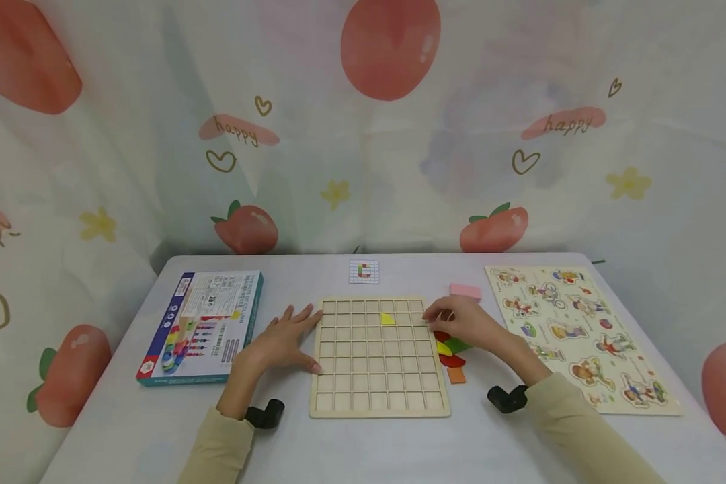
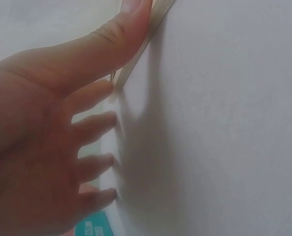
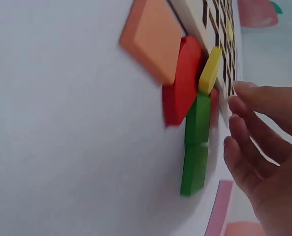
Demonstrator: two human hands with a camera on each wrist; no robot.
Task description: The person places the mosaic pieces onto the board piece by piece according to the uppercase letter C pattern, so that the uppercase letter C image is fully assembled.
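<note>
The wooden grid board (image 1: 380, 414) lies flat on the table, with one yellow piece (image 1: 387, 318) in an upper cell. At the board's left edge my left hand (image 1: 281, 343) spreads its fingers, the thumb (image 2: 128, 29) touching the side. My right hand (image 1: 468, 321) is at the upper right edge, thumb and forefinger tips close together and no piece visible between them. Below it lie loose pieces: red (image 3: 185, 81), yellow (image 3: 210, 71), green (image 3: 197, 120) and orange (image 3: 153, 39).
A boxed set (image 1: 208, 329) lies to the left. Behind the board is a small pattern card (image 1: 364, 271). A pink block (image 1: 465, 291) lies beyond my right hand, and a wooden picture board (image 1: 556, 376) takes up the right side. A printed curtain (image 1: 363, 168) hangs behind the table.
</note>
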